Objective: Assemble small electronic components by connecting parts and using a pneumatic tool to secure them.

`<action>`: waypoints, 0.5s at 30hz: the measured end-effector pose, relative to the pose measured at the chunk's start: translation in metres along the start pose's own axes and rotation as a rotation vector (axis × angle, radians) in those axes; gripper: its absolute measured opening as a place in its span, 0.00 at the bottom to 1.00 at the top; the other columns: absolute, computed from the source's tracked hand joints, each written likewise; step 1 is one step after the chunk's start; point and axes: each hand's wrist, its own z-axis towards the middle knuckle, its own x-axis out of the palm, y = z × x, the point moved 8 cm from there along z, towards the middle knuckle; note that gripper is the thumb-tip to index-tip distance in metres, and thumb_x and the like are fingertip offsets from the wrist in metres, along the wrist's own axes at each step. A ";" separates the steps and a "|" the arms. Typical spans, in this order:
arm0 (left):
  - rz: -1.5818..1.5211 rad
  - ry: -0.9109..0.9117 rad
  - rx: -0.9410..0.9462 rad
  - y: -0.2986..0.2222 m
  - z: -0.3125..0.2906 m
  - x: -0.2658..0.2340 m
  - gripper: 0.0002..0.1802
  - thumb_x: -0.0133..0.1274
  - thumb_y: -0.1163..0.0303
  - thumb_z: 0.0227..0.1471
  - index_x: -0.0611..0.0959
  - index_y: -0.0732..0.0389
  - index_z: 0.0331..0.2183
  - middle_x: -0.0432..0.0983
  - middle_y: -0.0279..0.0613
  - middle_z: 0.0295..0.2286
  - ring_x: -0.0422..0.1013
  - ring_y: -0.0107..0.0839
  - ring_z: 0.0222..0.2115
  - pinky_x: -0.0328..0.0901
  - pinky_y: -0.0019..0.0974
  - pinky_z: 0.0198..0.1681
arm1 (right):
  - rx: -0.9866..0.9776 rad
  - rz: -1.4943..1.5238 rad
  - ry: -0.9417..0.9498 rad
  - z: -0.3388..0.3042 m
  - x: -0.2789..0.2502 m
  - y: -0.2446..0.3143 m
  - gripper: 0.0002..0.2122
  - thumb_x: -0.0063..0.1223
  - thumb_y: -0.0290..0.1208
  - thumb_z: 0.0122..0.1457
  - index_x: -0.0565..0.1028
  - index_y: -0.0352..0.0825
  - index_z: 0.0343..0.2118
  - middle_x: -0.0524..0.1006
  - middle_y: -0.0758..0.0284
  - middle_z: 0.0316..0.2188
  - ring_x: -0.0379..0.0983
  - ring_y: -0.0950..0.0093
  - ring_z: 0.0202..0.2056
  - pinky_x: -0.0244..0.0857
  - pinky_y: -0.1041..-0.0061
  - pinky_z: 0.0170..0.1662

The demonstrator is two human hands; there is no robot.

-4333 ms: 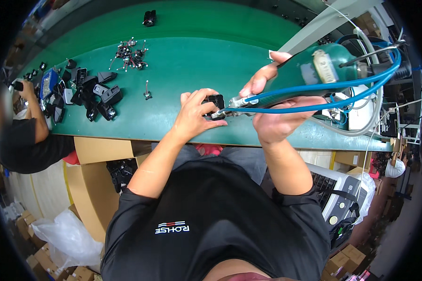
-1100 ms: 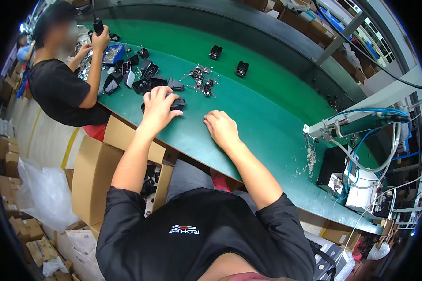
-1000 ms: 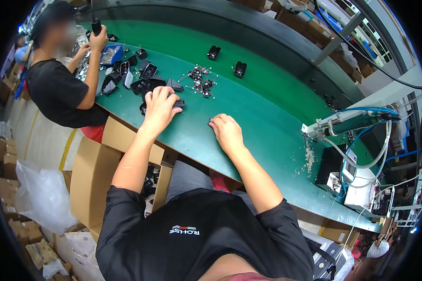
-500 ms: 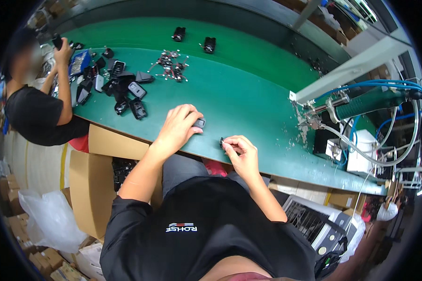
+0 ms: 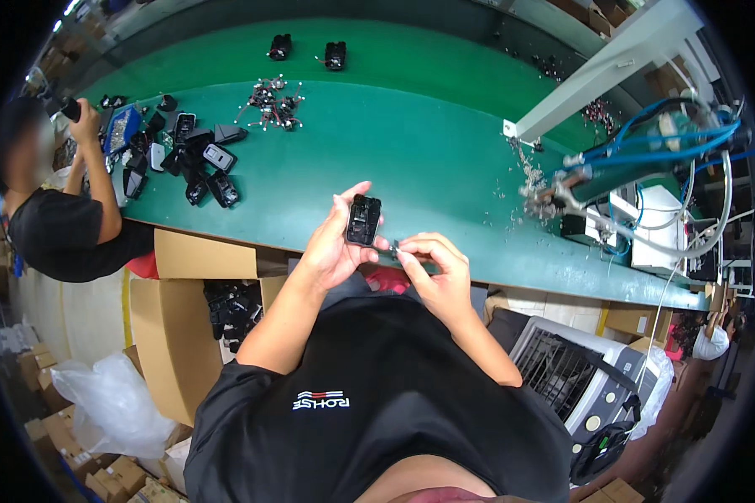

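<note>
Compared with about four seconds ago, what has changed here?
The right hand let go of the green tool, now off to the right, and pinches a small dark part. The left hand has turned palm-up and holds an open black housing. Beyond, two black units sit where one did. The pile of housings and clustered wired parts stayed.

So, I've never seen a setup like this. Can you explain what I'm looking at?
There's no robot: these are a person's own bare hands, seen from above by a camera worn on the head. Its wide lens bends straight edges.

The left hand holds an open dark casing; the right hand pinches a small dark part.

On the green bench lie a pile of dark casings and a tangle of wired parts. At right is a green tool with blue hoses.
</note>
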 end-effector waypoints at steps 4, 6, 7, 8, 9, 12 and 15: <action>-0.087 -0.026 -0.083 0.020 -0.001 0.009 0.31 0.31 0.42 0.69 0.67 0.54 0.59 0.73 0.42 0.38 0.75 0.33 0.31 0.73 0.37 0.30 | -0.507 -0.532 0.028 0.003 0.010 0.046 0.07 0.65 0.18 0.50 0.79 0.31 0.32 0.81 0.63 0.36 0.80 0.69 0.36 0.73 0.73 0.37; 0.180 -0.119 -0.028 0.021 -0.004 0.008 0.31 0.32 0.41 0.69 0.68 0.54 0.57 0.72 0.40 0.38 0.73 0.29 0.31 0.70 0.34 0.29 | -0.520 -0.520 0.008 0.003 0.014 0.049 0.08 0.67 0.19 0.47 0.78 0.33 0.30 0.81 0.65 0.35 0.78 0.66 0.35 0.72 0.71 0.37; 0.270 -0.164 0.004 0.019 -0.006 0.013 0.30 0.32 0.40 0.69 0.68 0.53 0.57 0.71 0.38 0.36 0.71 0.26 0.31 0.66 0.30 0.28 | -0.527 -0.608 -0.005 0.002 0.017 0.051 0.08 0.67 0.19 0.47 0.78 0.33 0.30 0.81 0.66 0.35 0.78 0.67 0.34 0.72 0.71 0.36; 0.270 -0.164 0.000 0.019 -0.007 0.019 0.30 0.32 0.40 0.69 0.68 0.53 0.57 0.71 0.38 0.36 0.71 0.26 0.31 0.66 0.30 0.28 | -0.534 -0.695 -0.018 0.002 0.019 0.052 0.09 0.67 0.20 0.46 0.78 0.33 0.30 0.80 0.67 0.34 0.77 0.67 0.33 0.72 0.70 0.35; 0.334 -0.191 0.023 0.016 -0.009 0.023 0.30 0.32 0.40 0.69 0.68 0.52 0.57 0.71 0.36 0.36 0.69 0.24 0.30 0.66 0.29 0.28 | -0.530 -0.695 -0.019 0.002 0.020 0.051 0.09 0.67 0.20 0.46 0.78 0.33 0.30 0.80 0.67 0.34 0.77 0.67 0.33 0.72 0.70 0.35; 0.445 -0.207 0.074 0.010 -0.012 0.025 0.31 0.32 0.40 0.69 0.67 0.51 0.59 0.70 0.34 0.34 0.67 0.22 0.30 0.65 0.27 0.28 | -0.531 -0.745 -0.037 0.004 0.022 0.050 0.09 0.67 0.21 0.46 0.77 0.34 0.29 0.80 0.68 0.33 0.76 0.68 0.33 0.72 0.69 0.34; 0.492 -0.148 0.089 0.009 -0.013 0.027 0.31 0.31 0.40 0.69 0.65 0.51 0.61 0.69 0.32 0.33 0.64 0.20 0.29 0.64 0.26 0.28 | -0.551 -0.713 -0.013 0.002 0.025 0.052 0.09 0.67 0.21 0.45 0.77 0.34 0.28 0.79 0.69 0.33 0.76 0.68 0.32 0.71 0.70 0.34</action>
